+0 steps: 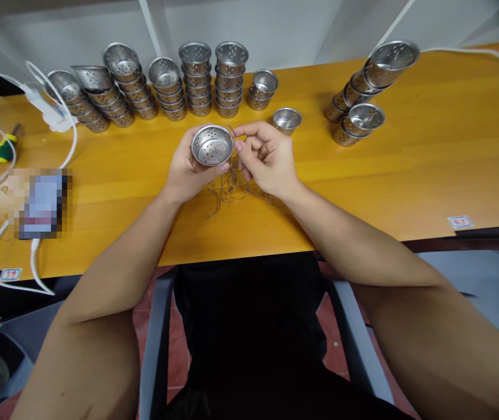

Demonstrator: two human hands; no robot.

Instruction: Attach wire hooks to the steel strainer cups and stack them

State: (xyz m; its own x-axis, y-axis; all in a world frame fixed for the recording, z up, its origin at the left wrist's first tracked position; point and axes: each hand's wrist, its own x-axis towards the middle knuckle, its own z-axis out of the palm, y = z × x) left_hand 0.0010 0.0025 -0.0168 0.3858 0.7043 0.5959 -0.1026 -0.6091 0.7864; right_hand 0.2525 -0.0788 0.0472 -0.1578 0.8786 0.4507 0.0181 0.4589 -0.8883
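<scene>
The left hand (186,172) holds a perforated metal cup (212,149) above the near middle of the counter (428,146), fingers curled round its left side and thumb along the near side. The cup's open mouth is tilted toward the person, showing the holes in its wall and bottom. The right hand (273,157) is just beside it on the right, thumb and forefinger pinching a thin wire (232,130) near the cup's rim; whether the wire touches the cup is too fine to tell.

Under and near the hands lies a loose tangle of curved wires (231,192). Beyond them, along the far left and middle, stands a row of cup stacks (194,58), the leftmost ones leaning. To the right of that row come a short pair of nested cups (263,84) and, nearer, a single cup (287,119) just past the right hand. On the far right, a tall stack (392,64) leans to the right, with a shorter stack (363,119) just in front.

At the left lie a blurred-out phone (42,201), a white charger (55,116) with white cables and a green-and-yellow screwdriver (7,147). Small labels (460,221) mark the counter's near edge on the left and right.
</scene>
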